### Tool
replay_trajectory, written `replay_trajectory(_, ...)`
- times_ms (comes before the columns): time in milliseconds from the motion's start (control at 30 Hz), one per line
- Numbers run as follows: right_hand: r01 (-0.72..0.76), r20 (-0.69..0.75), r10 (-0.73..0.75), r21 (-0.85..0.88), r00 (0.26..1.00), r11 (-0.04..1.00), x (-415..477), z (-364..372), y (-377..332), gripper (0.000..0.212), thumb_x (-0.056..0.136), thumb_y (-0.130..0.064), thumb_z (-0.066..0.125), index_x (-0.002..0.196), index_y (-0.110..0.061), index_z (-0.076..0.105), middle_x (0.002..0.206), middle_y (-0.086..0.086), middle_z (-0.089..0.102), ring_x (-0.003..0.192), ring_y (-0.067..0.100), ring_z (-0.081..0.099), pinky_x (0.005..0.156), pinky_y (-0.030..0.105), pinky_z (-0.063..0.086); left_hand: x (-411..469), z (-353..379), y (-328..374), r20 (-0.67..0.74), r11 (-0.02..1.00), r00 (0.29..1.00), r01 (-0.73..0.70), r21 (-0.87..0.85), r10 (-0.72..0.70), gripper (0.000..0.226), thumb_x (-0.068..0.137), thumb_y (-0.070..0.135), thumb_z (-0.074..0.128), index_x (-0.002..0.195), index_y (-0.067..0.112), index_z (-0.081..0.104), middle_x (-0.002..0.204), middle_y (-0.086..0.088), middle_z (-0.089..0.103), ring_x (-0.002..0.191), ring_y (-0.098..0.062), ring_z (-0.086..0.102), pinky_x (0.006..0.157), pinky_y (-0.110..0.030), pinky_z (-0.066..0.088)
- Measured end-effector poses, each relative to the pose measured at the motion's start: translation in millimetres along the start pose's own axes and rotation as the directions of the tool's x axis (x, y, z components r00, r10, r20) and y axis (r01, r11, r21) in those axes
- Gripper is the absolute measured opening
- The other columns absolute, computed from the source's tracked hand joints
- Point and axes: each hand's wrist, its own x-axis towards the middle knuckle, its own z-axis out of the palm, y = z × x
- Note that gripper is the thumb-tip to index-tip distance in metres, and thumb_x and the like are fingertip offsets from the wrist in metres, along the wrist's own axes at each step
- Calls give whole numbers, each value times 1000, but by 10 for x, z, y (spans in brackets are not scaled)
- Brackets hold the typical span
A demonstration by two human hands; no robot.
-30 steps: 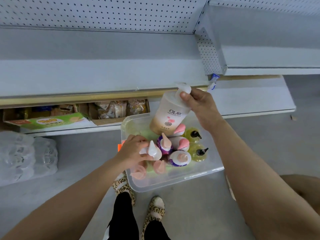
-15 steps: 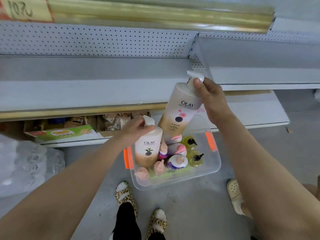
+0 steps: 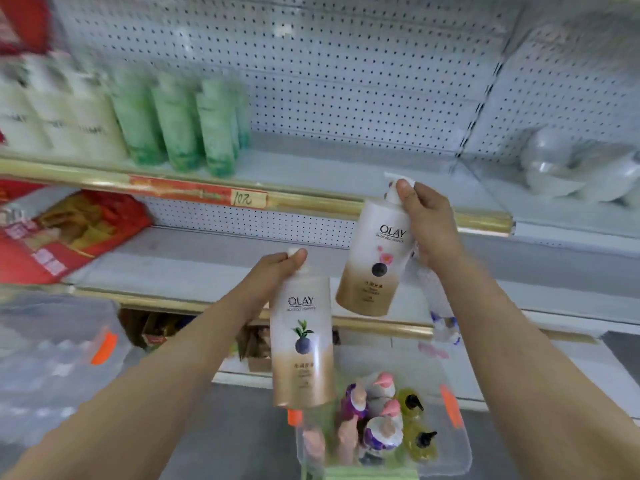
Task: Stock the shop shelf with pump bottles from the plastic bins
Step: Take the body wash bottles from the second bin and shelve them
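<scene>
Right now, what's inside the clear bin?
Upright pump bottles: pink pumps, purple collars, two yellow bottles with black pumps. The left hand's Olay bottle covers the bin's far-left corner.

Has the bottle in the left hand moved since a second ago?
Yes. The left hand has lifted the bottle up, out of the plastic bin it stood in.

Upper shelf (image 3: 311,174): white bottles (image 3: 52,123) and green bottles (image 3: 180,126) stand at its left end. Middle shelf (image 3: 194,258): red packets (image 3: 62,233) lie at its left end. Floor (image 3: 242,427): clear plastic bin (image 3: 459,448) containing pump bottles (image 3: 381,434).
</scene>
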Motion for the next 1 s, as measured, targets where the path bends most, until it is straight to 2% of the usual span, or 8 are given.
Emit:
replay_trajectory(67,29,15,-29,19,999,999,130,176,-205,54,95,-44,62,102,9,59,86,10,58,78,19,51,73,35,40,-30,-238,169,-61,1000,998,-14,-28,12,41,80,57,70,85,17,69,80,-4,76,71,-19,73,60,-27,55)
replay_trajectory(167,57,2,-57,34,998,998,411,481,-478,58,95,-44,63,104,13,56,87,10,54,78,19,48,73,35,37,5,-644,384,-98,999,994,-41,-27,38,36,77,58,70,74,22,70,76,-5,74,68,-20,71,65,-31,55)
replay_trajectory(233,69,-2,-69,42,998,997,621,713,-652,57,94,-45,64,106,10,58,88,8,56,79,18,50,74,34,39,74,-919,519,-110,997,992,-70,-32,66,34,82,53,70,81,20,70,79,-5,74,71,-21,71,70,-32,57)
replay_trajectory(367,128,-9,-127,20,992,992,999,1194,-944,41,93,-45,63,83,-5,64,72,-6,54,65,10,47,63,25,38,248,-1406,798,-111,992,986,-124,-9,122,31,87,46,68,90,15,71,85,-6,75,76,-23,70,74,-34,55)
replay_trajectory(467,146,-24,-145,31,989,989,1268,1519,-1050,48,93,-45,63,99,3,64,83,4,56,73,15,50,70,32,40,374,-1698,985,-91,988,984,-152,3,151,28,89,44,67,92,16,70,88,-6,74,79,-22,69,77,-34,54)
replay_trajectory(700,178,-11,-178,-17,984,984,1726,2085,-1000,42,93,-43,63,93,-1,65,75,-5,55,63,8,50,61,23,43,610,-2085,1202,27,969,974,-228,93,226,31,90,47,65,100,19,73,98,0,77,92,-18,73,84,-34,56)
replay_trajectory(833,169,-2,-169,-35,986,985,1963,2264,-903,26,94,-39,64,79,-18,68,67,-13,56,59,6,50,58,23,44,718,-2198,1205,52,963,968,-250,99,246,29,89,50,65,92,22,73,87,0,75,80,-17,72,74,-35,55)
replay_trajectory(1000,159,43,-159,-1,986,987,2255,2372,-799,21,95,-38,64,91,-20,73,70,-12,66,61,5,59,58,23,50,870,-2254,1258,70,967,967,-247,54,243,37,86,50,66,95,15,71,86,-3,74,78,-18,70,67,-29,57)
